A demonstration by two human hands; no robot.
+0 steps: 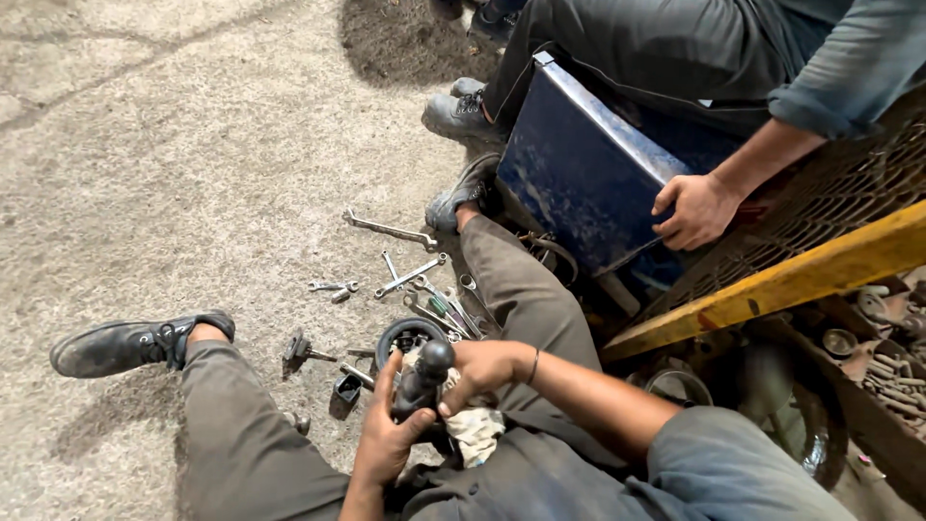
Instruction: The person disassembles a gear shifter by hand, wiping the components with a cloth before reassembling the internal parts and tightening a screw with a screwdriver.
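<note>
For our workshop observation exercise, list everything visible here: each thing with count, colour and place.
spanners: several, silver, scattered on the concrete floor
ring part: one, black, on the floor behind the hands
blue panel: one, held by a co-worker's hand
yellow bar: one, right, under a mesh grate
rag: one, pale, on the lap
dark metal part: one, between both hands
left hand: gripping the part's base
right hand: on the part's top
</note>
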